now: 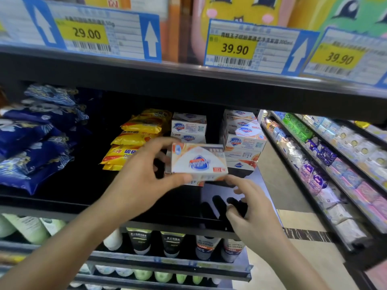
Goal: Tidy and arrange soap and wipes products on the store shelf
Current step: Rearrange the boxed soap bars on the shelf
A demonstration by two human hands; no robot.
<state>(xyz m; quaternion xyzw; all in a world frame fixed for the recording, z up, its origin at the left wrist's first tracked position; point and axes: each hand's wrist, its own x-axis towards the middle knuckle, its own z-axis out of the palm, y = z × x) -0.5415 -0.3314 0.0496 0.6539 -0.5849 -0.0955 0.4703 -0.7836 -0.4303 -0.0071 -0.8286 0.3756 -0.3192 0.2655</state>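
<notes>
1. Where the black shelf (pixel 52 200) begins at the far left, dark blue wipes packs (pixel 35 147) lie heaped in a slanting pile.
2. Just right of a dark gap, yellow soap packets (pixel 134 139) are stacked flat, their lower edge partly hidden by the left hand.
3. Left hand (pixel 138 174) comes up from the lower left and grips a white and orange soap box (pixel 199 161), fingers curled over its top left corner and thumb under its lower edge. The box is held in the air in front of the shelf, its printed face towards the camera and blurred.
4. Behind the box stands a stack of white soap boxes (pixel 189 126) with a blue shield mark; whether the held box touches them cannot be told.
5. Right hand (pixel 253 214) is below and right of the held box, fingers loosely bent and holding nothing; its index fingertip lies just beside the box's lower right corner.
6. Further right, a second, taller stack of boxes (pixel 244 141) stands at the shelf end.
7. Above, yellow price tags (pixel 234 49) hang along the upper shelf edge.
</notes>
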